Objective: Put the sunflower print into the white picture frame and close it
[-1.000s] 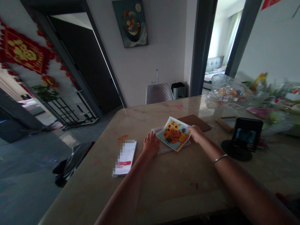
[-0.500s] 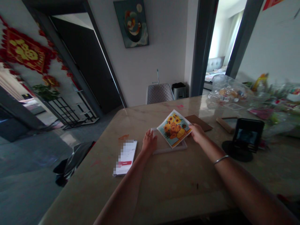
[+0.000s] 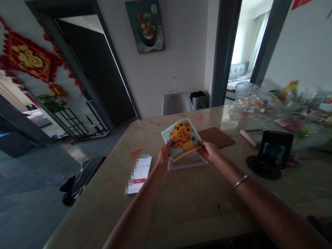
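Observation:
A square sunflower picture point(image 3: 181, 137) with a white border is held up, tilted, between both hands. My left hand point(image 3: 163, 155) is closed on its lower left edge. At its right corner, my right hand point(image 3: 207, 150) pinches the border; a silver bangle circles that wrist. Beneath the picture, a shallow clear frame point(image 3: 188, 166) lies on the table, its far part hidden by the picture. Behind my right hand lies a flat brown board point(image 3: 217, 136).
Left of my left forearm a phone point(image 3: 138, 174) lies on the marble table point(image 3: 186, 207). To the right are a black stand with a screen point(image 3: 273, 150), a small wooden frame point(image 3: 251, 136) and clear plastic bags point(image 3: 254, 98). A grey chair point(image 3: 177, 103) stands beyond the table.
The picture has moved left and turned to face me more squarely. My left hand has left the clear frame and taken hold of the picture's left side; my right hand has shifted left with it.

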### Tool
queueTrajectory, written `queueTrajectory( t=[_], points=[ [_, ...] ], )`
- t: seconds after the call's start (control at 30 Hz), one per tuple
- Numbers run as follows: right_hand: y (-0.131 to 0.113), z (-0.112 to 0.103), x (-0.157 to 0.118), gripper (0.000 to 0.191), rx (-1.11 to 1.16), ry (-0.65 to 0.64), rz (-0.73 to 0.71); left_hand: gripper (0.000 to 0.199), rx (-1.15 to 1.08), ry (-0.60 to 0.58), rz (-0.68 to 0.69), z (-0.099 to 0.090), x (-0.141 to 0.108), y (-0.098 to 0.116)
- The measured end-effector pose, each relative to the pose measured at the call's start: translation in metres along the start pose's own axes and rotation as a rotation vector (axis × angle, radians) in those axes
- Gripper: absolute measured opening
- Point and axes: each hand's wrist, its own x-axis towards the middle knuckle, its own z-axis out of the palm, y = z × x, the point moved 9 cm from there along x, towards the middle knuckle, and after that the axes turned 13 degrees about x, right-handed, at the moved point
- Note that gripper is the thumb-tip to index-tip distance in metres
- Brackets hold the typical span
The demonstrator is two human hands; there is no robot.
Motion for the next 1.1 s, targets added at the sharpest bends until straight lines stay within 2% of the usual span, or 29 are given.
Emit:
queueTrajectory(
  t=[0.03,0.1,0.23,0.33,0.5,0.67,0.8,0.93,1.0,1.1],
  points=[
    [0.003,0.001,-0.003,0.009,-0.042,0.006,0.024,0.055,-0.066,0.007,-0.02,-0.001,0.001,-0.004],
    [0.004,0.001,-0.006,0.009,-0.214,0.02,0.045,0.043,-0.044,0.053,-0.031,-0.007,0.003,-0.011],
    [-0.007,0.004,-0.008,0.008,-0.819,-0.036,-0.08,0.028,0.283,0.104,-0.06,-0.018,0.007,-0.02],
    [-0.007,0.011,-0.01,0.008,-1.058,-0.111,-0.135,0.026,0.491,0.111,-0.061,-0.022,0.006,-0.016],
    [-0.004,0.012,-0.014,0.009,-1.193,-0.14,-0.109,0.024,0.689,0.102,-0.047,-0.024,0.0,-0.004],
    [-0.005,0.009,-0.014,0.006,-1.237,-0.157,-0.09,0.023,0.738,0.025,-0.057,-0.021,0.0,-0.01],
    [-0.005,0.008,-0.013,0.005,-1.255,-0.147,-0.093,0.027,0.59,0.023,-0.097,-0.02,0.004,-0.024],
    [-0.004,0.009,-0.013,0.005,-1.273,-0.157,-0.095,0.023,0.294,-0.008,-0.159,-0.013,0.008,-0.039],
    [-0.004,0.009,-0.013,0.005,-1.264,-0.165,-0.094,0.018,0.184,-0.024,-0.168,-0.009,0.009,-0.043],
    [-0.002,0.006,-0.012,0.005,-1.239,-0.169,-0.074,0.013,0.141,-0.016,-0.15,-0.007,0.011,-0.042]
  ],
)
